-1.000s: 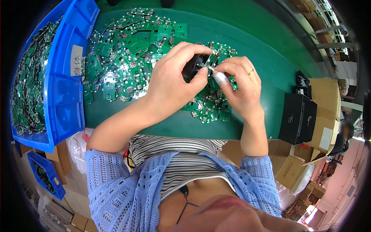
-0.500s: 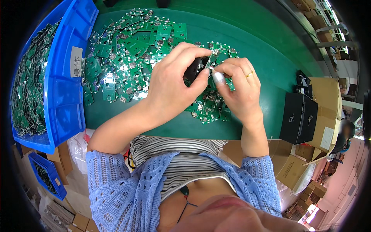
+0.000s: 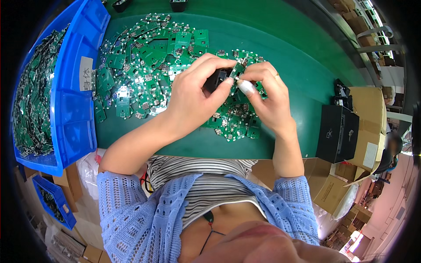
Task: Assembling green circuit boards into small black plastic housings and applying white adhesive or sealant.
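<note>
Over the middle of the green table, my left hand (image 3: 186, 90) is closed around a small black plastic housing (image 3: 212, 82). A green circuit board (image 3: 237, 71) stands at the housing's right side, between my two hands. My left fingertips and thumb reach the board's near edge. From the right, the thumb and index finger of my right hand (image 3: 272, 98) pinch the board; the thumb has a white wrapping. How far the board sits in the housing is hidden by my fingers. Many loose green boards (image 3: 147, 57) lie spread beneath and to the left of my hands.
A large blue bin (image 3: 75, 116) full of boards stands at the left, with a smaller blue bin (image 3: 66, 214) below. A black box (image 3: 330, 136) and an open cardboard carton (image 3: 366, 125) are at the right edge. Black plastic parts (image 3: 178, 5) sit at the far side.
The board has tilted and shows more of its face beside the housing. My right hand has moved slightly left and closer to it. My view has shifted a little, showing more of the far black parts.
</note>
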A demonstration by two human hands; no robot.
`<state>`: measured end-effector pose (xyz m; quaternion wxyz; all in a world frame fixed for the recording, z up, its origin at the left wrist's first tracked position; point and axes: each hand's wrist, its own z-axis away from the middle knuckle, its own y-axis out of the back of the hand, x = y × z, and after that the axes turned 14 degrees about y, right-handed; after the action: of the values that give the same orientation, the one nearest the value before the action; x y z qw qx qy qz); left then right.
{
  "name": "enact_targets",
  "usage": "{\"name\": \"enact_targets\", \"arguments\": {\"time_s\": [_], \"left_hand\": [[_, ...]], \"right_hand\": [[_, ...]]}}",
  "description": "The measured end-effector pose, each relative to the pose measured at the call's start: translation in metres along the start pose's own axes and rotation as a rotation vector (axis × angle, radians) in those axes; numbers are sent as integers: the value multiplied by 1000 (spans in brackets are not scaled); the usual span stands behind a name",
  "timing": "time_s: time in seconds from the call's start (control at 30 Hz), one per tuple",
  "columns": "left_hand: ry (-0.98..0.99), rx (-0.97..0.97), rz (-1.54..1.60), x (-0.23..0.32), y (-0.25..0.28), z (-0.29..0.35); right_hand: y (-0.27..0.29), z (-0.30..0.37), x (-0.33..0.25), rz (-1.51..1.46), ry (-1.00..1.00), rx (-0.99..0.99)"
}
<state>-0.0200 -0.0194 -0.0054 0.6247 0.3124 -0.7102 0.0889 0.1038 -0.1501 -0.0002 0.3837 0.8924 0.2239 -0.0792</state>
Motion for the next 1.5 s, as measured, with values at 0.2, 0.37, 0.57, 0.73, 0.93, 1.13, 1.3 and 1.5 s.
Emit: {"name": "enact_targets", "arguments": {"time_s": [0.2, 0.37, 0.57, 0.73, 0.93, 1.13, 1.3, 1.5], "left_hand": [[76, 81, 208, -1, -5, 0], [84, 150, 104, 1, -2, 0], [20, 125, 18, 3, -5, 5], [54, 74, 66, -3, -6, 7], [53, 120, 80, -8, -12, 5], [244, 41, 397, -17, -15, 1], [-53, -89, -39, -12, -6, 3], [-233, -31, -449, -8, 3, -1]], "right_hand": [[-14, 5, -9, -251, -422, 255], [-23, 2, -22, -555, -589, 343], [-34, 7, -19, -489, -595, 335], [-35, -2, -22, -693, -582, 446], [-36, 2, -8, -756, -595, 447], [-31, -2, -12, -540, -631, 463], [-25, 2, -10, -498, -655, 443], [-20, -2, -17, -427, -716, 319]]}}
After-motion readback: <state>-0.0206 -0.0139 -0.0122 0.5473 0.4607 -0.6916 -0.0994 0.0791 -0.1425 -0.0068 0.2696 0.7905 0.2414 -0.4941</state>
